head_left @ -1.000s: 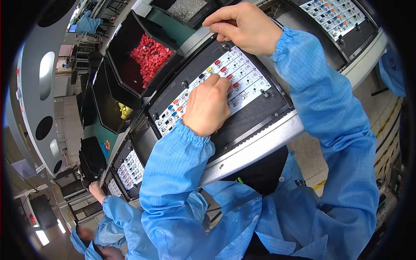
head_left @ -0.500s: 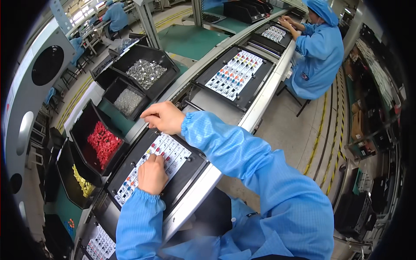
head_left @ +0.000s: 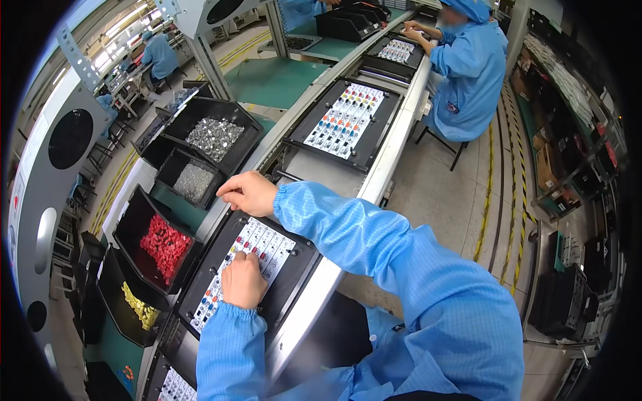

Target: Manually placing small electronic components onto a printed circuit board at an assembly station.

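Note:
My left hand (head_left: 243,281) rests over the middle of a white panel (head_left: 275,242) with rows of small knobs, its fingers bent together at the surface. Whatever those fingertips hold, if anything, is hidden. Above the panel's far end hovers my right hand (head_left: 249,194), thumb and fingers pinched; I cannot make out anything between them. Red knobs stand in the rows by my left fingertips, with blue and orange ones nearer me. The panel lies in a black tray (head_left: 294,273) on the conveyor line.
Left of the line stand black bins of red caps (head_left: 164,248), yellow caps (head_left: 139,306), clear small parts (head_left: 194,182) and silvery parts (head_left: 215,139). Farther up sits another knobbed panel (head_left: 345,119). A co-worker in blue (head_left: 468,73) works beyond it. The metal rail (head_left: 314,294) edges my side.
The view has turned slightly, so the bins and my tray appear lower and the co-worker farther left. Both hands keep nearly the same places over the panel.

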{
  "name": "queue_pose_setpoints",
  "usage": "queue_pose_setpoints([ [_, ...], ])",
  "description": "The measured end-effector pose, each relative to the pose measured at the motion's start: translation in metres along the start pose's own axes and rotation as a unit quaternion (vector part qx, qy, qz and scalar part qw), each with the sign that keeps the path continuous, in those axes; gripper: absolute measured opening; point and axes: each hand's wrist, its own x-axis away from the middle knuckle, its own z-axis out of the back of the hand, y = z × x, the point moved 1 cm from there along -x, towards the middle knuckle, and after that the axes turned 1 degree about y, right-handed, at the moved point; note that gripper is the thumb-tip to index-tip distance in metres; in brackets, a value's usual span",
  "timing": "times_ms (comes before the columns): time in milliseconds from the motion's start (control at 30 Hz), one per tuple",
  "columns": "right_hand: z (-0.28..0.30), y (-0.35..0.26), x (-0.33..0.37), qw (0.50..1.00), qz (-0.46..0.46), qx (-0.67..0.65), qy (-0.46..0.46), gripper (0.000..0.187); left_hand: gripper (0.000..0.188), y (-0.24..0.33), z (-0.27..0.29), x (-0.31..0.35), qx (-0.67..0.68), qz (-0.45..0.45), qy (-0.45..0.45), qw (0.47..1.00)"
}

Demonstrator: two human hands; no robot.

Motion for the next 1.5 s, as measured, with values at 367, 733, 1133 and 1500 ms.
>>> queue_pose_setpoints([
  [367,0.003,-0.001,0.0,1.0,-0.013,0.007,-0.004,0.018,0.01,-0.017,-0.003,-0.004,0.029,-0.014,0.009,0.999],
  [733,0.008,-0.003,0.004,0.996,0.042,0.074,0.0,0.023,0.011,-0.013,0.002,-0.003,0.097,0.026,0.0,0.995],
  [1133,0.011,-0.015,0.004,0.999,0.014,0.045,-0.007,0.023,0.015,-0.012,-0.002,-0.001,0.081,-0.018,0.038,0.996],
  [1500,0.005,-0.011,0.003,0.999,0.015,0.028,0.001,0.022,0.023,-0.014,-0.008,0.001,0.032,-0.064,0.049,0.996],
])
